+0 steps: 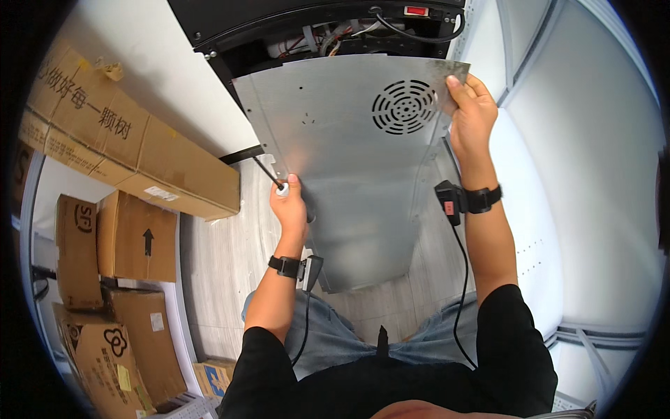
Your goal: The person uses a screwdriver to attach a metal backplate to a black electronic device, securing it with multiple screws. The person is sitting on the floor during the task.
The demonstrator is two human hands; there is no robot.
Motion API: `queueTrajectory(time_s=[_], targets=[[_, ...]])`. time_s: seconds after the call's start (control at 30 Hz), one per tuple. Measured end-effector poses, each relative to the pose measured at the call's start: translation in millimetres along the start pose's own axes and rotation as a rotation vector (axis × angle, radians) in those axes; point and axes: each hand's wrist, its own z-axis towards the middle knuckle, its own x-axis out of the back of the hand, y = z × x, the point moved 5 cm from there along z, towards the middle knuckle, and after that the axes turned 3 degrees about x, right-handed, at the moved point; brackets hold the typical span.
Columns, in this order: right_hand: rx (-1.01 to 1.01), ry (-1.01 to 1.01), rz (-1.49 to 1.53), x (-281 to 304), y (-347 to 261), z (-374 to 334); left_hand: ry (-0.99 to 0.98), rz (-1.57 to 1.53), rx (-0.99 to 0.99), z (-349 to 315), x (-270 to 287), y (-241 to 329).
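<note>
A large grey sheet-metal panel (342, 174) with a round slotted vent (405, 107) is tilted in front of me. My right hand (476, 115) pinches its upper right corner, thumb on the face and fingers behind. At the panel's left edge, my left hand (288, 209) is closed around a screwdriver (269, 172); its dark shaft points up and left, and most of the handle is hidden in the fist. The left thumb lies against the panel edge. Just beyond the panel's top edge is a black machine (307, 21), its interior exposed with loose wires (328, 42).
A red rocker switch (417, 11) and a black cable (419, 36) are on the machine. A long cardboard box (132, 140) lies at left, above several boxes on a shelf (136, 237). White panels (600, 174) stand close on my right. Cables hang from both wrist straps.
</note>
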Motion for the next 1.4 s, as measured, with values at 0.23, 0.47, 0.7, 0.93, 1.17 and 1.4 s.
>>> queueTrajectory(time_s=[0.23,0.47,0.7,0.93,1.17,1.4], targets=[[0.521,0.178,-0.286,-1.6,-22.7,-19.2,0.045,0.036,0.070,7.6,-3.4,5.1],[0.957,-0.360,-0.955,-41.4,-11.0,-62.3,0.011,-0.059,0.058,8.7,-13.7,2.6],[1.030,-0.419,-1.044,-48.5,-8.7,-70.6,-0.001,-0.104,0.030,7.9,-20.6,12.8],[1.020,-0.422,-1.017,-52.8,-6.0,-68.3,-0.020,-0.148,0.067,0.9,-19.4,14.2],[1.032,-0.410,-1.019,-55.3,-7.3,-69.2,-0.028,-0.141,-0.008,7.2,-16.2,9.4],[1.011,-0.407,-1.033,-51.8,-4.3,-71.6,-0.039,-0.158,0.020,3.7,-15.4,4.8]])
